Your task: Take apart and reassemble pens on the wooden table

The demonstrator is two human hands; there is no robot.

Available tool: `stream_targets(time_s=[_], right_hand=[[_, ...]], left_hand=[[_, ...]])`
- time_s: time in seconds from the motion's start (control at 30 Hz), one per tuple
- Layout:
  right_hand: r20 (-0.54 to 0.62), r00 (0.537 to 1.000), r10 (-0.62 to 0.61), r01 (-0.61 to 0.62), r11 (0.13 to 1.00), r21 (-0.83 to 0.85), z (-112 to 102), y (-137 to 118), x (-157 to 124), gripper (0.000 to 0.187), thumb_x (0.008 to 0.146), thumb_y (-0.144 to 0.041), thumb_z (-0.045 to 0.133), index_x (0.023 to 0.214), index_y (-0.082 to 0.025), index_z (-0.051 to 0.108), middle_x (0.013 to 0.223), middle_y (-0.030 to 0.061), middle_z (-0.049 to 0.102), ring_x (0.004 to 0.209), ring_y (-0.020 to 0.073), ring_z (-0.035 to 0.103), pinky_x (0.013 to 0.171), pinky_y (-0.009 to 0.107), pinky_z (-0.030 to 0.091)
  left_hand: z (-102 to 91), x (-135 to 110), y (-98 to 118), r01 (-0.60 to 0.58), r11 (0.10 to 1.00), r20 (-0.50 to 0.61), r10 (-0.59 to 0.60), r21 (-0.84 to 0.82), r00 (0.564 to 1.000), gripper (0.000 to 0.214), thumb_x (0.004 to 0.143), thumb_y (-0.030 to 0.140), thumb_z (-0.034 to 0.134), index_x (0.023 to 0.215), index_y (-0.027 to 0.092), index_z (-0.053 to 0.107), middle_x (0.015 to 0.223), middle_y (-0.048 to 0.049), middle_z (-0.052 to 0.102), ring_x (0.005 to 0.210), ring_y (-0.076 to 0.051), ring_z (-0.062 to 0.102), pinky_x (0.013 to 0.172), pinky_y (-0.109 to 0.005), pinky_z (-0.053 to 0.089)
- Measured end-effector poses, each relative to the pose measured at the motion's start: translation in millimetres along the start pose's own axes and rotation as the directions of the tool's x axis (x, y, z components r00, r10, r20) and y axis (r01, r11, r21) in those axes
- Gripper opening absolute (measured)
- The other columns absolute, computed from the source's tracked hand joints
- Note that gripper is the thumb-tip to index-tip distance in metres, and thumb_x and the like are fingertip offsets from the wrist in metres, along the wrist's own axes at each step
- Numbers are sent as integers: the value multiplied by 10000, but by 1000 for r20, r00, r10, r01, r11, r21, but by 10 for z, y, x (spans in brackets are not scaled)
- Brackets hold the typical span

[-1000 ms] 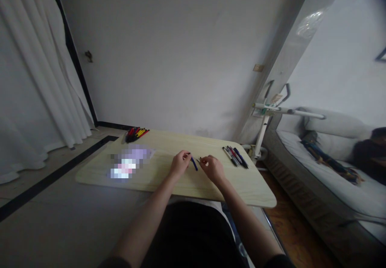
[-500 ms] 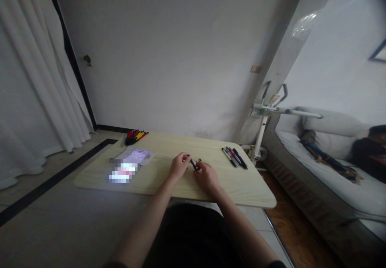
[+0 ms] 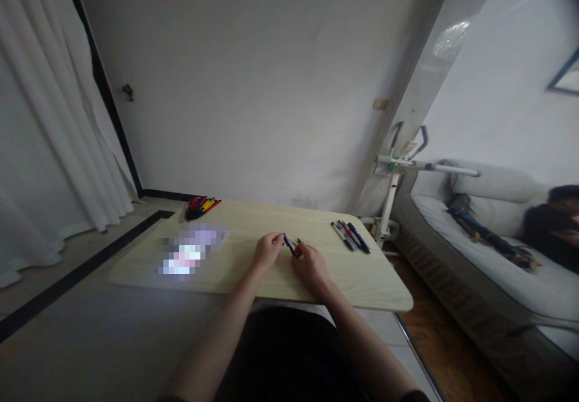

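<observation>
A dark blue pen (image 3: 289,244) slants between my two hands over the middle of the table. My left hand (image 3: 269,250) is closed, its fingertips pinching the pen's far end. At the near end, my right hand (image 3: 313,266) has its thumb and fingers closed on the pen. A small dark tip shows just beyond the right fingers; I cannot make out what it belongs to. To the right of my hands lies a row of several pens (image 3: 350,236), black, grey, red and blue.
The pale wooden table (image 3: 244,215) has a bundle of red, yellow and black pens (image 3: 201,207) at its far left corner. A blurred, lit screen (image 3: 183,260) lies at the left. White exercise equipment (image 3: 389,203) stands beyond the right edge. A person (image 3: 549,227) is on the grey sofa (image 3: 484,191).
Both hands keep their hold on the pen, almost still. The view has shifted slightly, and more of the person on the sofa shows.
</observation>
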State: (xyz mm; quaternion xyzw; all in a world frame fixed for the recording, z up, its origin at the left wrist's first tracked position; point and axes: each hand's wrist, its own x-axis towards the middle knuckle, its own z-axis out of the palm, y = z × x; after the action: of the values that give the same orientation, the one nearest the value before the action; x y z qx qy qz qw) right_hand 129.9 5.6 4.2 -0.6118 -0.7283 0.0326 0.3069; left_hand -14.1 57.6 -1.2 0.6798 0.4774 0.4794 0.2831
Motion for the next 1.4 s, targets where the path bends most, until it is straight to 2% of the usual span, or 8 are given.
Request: stream_targets(time_s=[0.17,0.3,0.47,0.67,0.93,1.23,1.4], right_hand=[[-35,999,-39,40,999,24,-7,6,-5,120,679,-104,459,726,-182,538,738,30,586,691,134,507,631,201,341],[-28,999,-23,24,1000,8,-10,5,-5,122,673,-96,459,712,-180,539,725,28,580,682,135,505,630,203,342],[-23,999,-35,35,999,-10,-7,15,0,128,665,-81,459,690,-176,541,711,27,577,672,129,504,617,197,339],[-31,999,-37,37,999,-14,-14,20,-1,132,666,-71,461,682,-175,541,720,32,588,689,128,514,638,195,346],[2,1000,-16,17,998,-60,-112,-29,-30,146,683,-85,476,742,-180,570,773,37,603,733,134,528,662,197,358],[12,1000,4,-3,998,-60,-101,-10,-36,143,698,-100,495,738,-182,604,762,42,608,760,142,537,691,204,371],[9,1000,8,-8,998,-56,-96,5,-38,135,712,-118,503,734,-182,619,759,46,612,755,143,542,699,205,377]], left_hand=[[0,-4,-5,12,1000,-3,-12,16,1000,334,772,384,387,674,154,608,613,-20,609,466,-107,501,458,-206,351],[1,-1,-11,7,1000,-4,-7,10,1000,321,771,373,394,674,156,609,610,-18,605,462,-105,496,457,-203,355],[13,12,-34,30,999,-5,-30,-23,1000,306,768,361,413,827,156,632,687,-31,629,476,-102,508,466,-202,377],[43,30,-81,93,992,-32,-96,-87,995,324,754,328,463,999,143,569,721,-45,636,493,-97,525,455,-189,384],[41,27,-99,94,992,-32,-97,-85,995,257,759,272,461,966,155,560,717,-34,632,486,-85,518,436,-172,368],[14,5,11,116,990,-74,-123,-85,990,197,735,256,490,874,159,591,673,-28,632,524,-111,547,490,-198,405],[13,7,-11,95,993,-71,-101,-75,992,190,731,256,489,866,164,587,683,-26,635,538,-116,558,509,-205,412]])
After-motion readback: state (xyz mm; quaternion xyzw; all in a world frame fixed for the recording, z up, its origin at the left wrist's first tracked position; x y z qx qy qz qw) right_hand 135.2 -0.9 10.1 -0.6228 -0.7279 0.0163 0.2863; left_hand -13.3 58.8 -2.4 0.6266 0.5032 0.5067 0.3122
